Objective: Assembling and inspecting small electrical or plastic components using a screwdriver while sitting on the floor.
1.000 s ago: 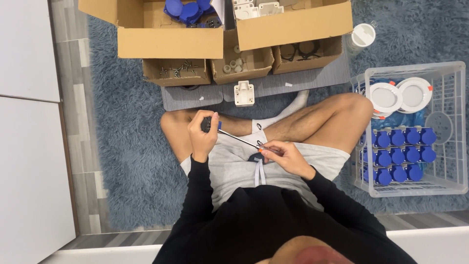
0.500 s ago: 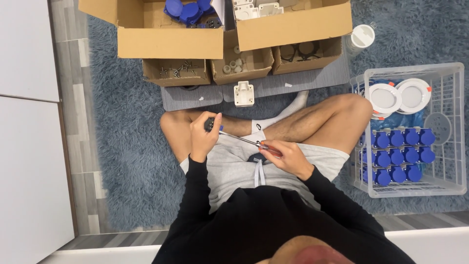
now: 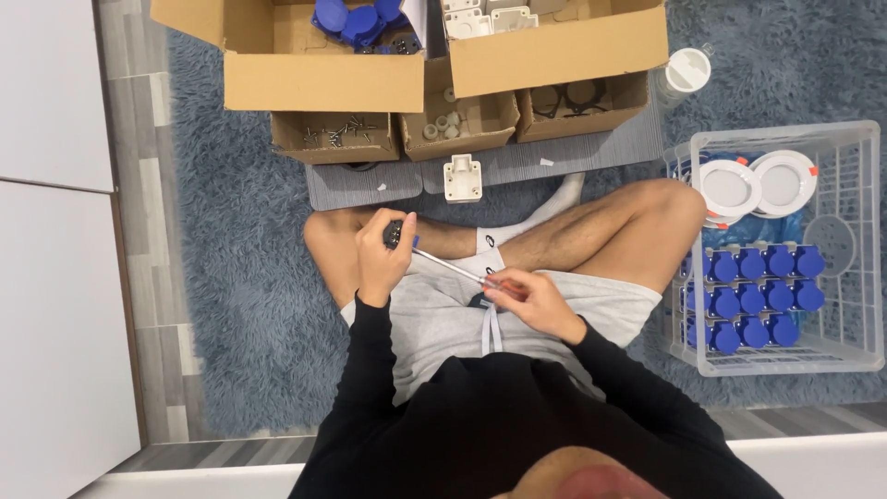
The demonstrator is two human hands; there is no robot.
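Observation:
I sit cross-legged on a blue shaggy rug. My left hand [image 3: 381,256] is closed around a small dark part [image 3: 395,235] held over my left knee. My right hand [image 3: 534,302] grips the orange handle of a screwdriver [image 3: 459,271], whose metal shaft runs up-left with its tip at the dark part. Both hands are above my grey shorts. Most of the dark part is hidden by my fingers.
Ahead stand open cardboard boxes [image 3: 323,83] with blue caps, white housings, screws [image 3: 334,135] and small white pieces. A white housing [image 3: 462,177] sits on a grey mat [image 3: 517,166]. At right a clear plastic crate [image 3: 864,240] holds several blue plugs and white round lamps. A white cup [image 3: 686,69] stands behind it.
My right hand has shifted slightly along the screwdriver handle, and the shaft has tilted a little. My left hand keeps the dark part in about the same place.

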